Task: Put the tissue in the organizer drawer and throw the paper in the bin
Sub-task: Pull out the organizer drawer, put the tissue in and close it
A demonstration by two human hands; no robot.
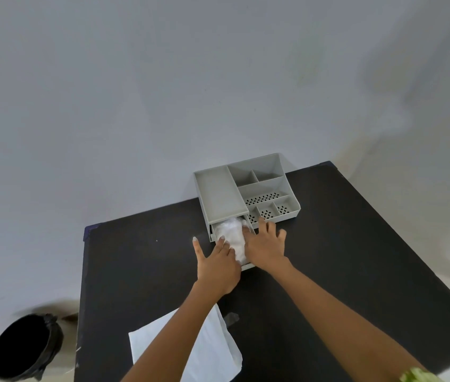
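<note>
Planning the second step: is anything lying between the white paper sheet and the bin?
Nothing visible does. The paper lies at the table's near edge, under the left forearm; the bin stands open on the floor just left of the table, with bare tabletop between.

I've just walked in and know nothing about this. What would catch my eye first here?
Two bare hands, the left hand and the right hand, press a crumpled white tissue into the open drawer of a grey organizer at the far side of a black table. A flat white paper lies at the near edge, and a black bin stands on the floor to the left.
</note>
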